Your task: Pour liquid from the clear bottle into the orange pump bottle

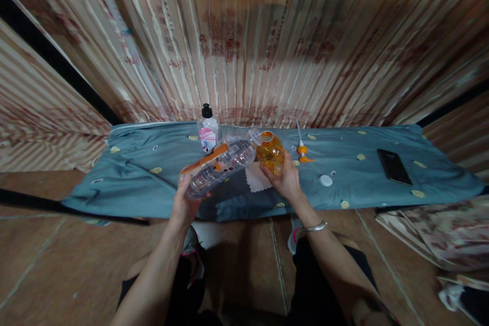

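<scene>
My left hand (186, 198) is closed around the lower end of a large clear plastic bottle (217, 169) with an orange label. The bottle is tilted, its mouth pointing up and right towards an orange see-through bottle (272, 155). My right hand (283, 179) grips that orange bottle, whose uncapped neck faces up. The two necks are close together; whether they touch, or liquid runs between them, I cannot tell. Beneath them lies a pale scallop-edged cloth (256, 178). An orange pump top (302, 151) with a clear tube and a round white cap (326, 180) lie to the right.
A clear bottle with a black cap and pink label (208, 132) stands at the back of the blue-green cloth-covered surface (130, 178). A dark phone (395, 166) lies on its right side. Behind hangs a patterned curtain (244, 35); dark poles flank both sides.
</scene>
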`<action>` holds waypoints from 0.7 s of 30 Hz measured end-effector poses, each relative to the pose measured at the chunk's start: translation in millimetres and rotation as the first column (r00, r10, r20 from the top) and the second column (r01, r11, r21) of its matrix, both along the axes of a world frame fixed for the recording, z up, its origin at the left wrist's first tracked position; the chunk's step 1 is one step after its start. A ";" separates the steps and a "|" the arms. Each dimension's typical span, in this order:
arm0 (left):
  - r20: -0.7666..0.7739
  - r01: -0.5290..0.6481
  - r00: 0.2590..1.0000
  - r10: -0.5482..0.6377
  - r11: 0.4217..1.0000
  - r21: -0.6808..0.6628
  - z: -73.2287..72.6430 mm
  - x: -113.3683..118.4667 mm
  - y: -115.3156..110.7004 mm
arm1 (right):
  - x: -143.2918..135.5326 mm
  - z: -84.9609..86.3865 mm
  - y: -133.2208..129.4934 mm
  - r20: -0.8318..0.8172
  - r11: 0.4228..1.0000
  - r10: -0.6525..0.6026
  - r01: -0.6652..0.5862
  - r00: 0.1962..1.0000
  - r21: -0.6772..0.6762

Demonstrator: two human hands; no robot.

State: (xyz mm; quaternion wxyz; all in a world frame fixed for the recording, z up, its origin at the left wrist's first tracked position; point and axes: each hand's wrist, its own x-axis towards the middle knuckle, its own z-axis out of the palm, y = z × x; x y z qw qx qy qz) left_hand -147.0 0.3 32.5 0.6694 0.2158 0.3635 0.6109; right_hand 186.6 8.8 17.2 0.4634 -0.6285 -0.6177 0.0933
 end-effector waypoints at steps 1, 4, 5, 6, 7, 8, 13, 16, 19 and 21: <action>-0.015 -0.013 1.000 0.014 1.000 0.015 0.7 -0.3 -1.3 | 1.9 3.1 -0.8 0.000 1.000 0.013 -0.013 1.000 -0.008; -0.049 -0.026 0.998 0.028 0.999 0.039 3.7 0.2 -6.2 | 7.9 15.0 -3.0 -0.010 0.997 0.051 -0.051 0.999 -0.059; -0.051 -0.014 0.999 0.015 0.999 0.036 4.7 0.7 -8.0 | 9.7 19.2 -3.5 -0.012 0.995 0.061 -0.062 0.998 -0.074; -0.049 -0.005 0.999 0.007 0.999 0.035 5.8 1.1 -9.7 | 11.2 22.8 -3.7 -0.010 0.994 0.071 -0.071 0.997 -0.084; -0.045 -0.002 0.999 0.004 0.999 0.040 6.8 1.6 -11.2 | 12.3 25.9 -3.7 -0.008 0.993 0.079 -0.080 0.997 -0.091; -0.041 -0.001 0.999 0.003 0.999 0.048 7.5 1.9 -12.6 | 13.0 28.2 -3.5 -0.008 0.992 0.084 -0.084 0.996 -0.095; -0.033 0.014 0.999 -0.013 1.000 0.021 8.4 -0.3 -17.7 | 10.8 29.4 -2.5 -0.042 0.993 0.044 -0.049 0.998 -0.110; -0.051 0.017 0.999 -0.018 1.000 -0.014 9.2 -2.6 -19.8 | 7.9 27.1 -2.5 -0.055 0.995 0.017 -0.022 0.998 -0.102; -0.069 0.028 0.997 -0.029 0.999 -0.016 12.2 -2.7 -21.0 | 5.6 26.4 -1.5 -0.053 0.995 0.014 -0.019 0.998 -0.095; -0.067 0.037 0.997 -0.037 0.999 -0.011 14.7 -2.4 -21.0 | 4.0 27.0 0.1 -0.046 0.994 0.020 -0.025 0.999 -0.102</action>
